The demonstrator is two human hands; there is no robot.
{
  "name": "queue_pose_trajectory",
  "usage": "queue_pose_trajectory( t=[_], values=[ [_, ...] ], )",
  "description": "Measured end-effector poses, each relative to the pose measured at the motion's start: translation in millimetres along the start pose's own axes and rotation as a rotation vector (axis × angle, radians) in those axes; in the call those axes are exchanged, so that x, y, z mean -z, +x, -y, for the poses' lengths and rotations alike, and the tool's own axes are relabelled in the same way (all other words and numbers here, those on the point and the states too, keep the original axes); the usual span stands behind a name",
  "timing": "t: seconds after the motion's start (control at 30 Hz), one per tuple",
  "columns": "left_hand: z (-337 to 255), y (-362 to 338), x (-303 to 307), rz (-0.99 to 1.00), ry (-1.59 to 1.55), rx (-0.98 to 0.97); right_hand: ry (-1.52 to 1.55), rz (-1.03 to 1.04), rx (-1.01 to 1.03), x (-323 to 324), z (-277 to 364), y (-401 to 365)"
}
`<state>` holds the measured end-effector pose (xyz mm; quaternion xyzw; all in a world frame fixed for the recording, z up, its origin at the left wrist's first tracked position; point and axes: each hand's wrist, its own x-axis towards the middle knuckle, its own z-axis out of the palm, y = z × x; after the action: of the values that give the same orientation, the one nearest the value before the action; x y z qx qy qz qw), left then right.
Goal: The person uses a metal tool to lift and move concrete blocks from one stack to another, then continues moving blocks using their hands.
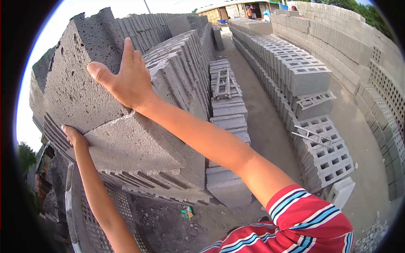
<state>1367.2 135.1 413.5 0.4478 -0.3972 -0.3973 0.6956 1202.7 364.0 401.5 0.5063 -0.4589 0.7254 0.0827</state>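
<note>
A grey concrete block with a rough, pitted face sits on top of a tall stack of blocks at the left. My right hand lies against the upper right side of this block, thumb and fingers spread. Lower down, my left hand reaches the block's bottom left edge. Its fingers are partly hidden behind the block, and what they grip cannot be made out.
Long rows of stacked blocks run away on the right, beside a dirt path. A lower row adjoins the stack. People are near a shed far back. Green litter lies on the ground.
</note>
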Motion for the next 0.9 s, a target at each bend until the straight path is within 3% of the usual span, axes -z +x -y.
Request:
queue_pose_trajectory(
  t=[0.1, 0.23, 0.27, 0.33, 0.5, 0.57, 0.6, 0.9],
  values=[
    [-1.8, -9.4, 1.5, -0.06, 0.062, 0.014, -0.051, -0.072, -0.002, -4.3, -5.5, 0.8],
    [-6.6, -29.8, 11.5, -0.038, -0.096, 0.033, -0.12, -0.153, 0.062, -11.9, -22.0, 9.5],
    [3.5, -9.3, 9.6, -0.045, -0.121, -0.012, 0.098, -0.034, 0.068, 0.0, -15.5, 13.6],
    [-1.6, -32.2, 23.4, 0.038, -0.177, 0.01, 0.295, 0.081, 0.066, 13.0, -0.9, 16.0],
    [24.4, -50.6, 25.5, 0.151, -0.053, -0.238, 0.118, -0.013, -0.048, 12.4, 13.7, -22.3],
    [30.9, -61.6, 20.7, 0.121, 0.06, -0.326, -0.271, -0.134, -0.259, -2.3, 25.1, -37.2],
    [33.3, -65.6, 18.6, 0.107, 0.116, -0.372, -0.391, -0.167, -0.204, -9.7, 16.1, -36.3],
    [31.4, -74.8, 14.3, 0.079, 0.148, -0.414, -0.369, -0.23, -0.16, -10.3, 26.9, -34.9]
  ],
)
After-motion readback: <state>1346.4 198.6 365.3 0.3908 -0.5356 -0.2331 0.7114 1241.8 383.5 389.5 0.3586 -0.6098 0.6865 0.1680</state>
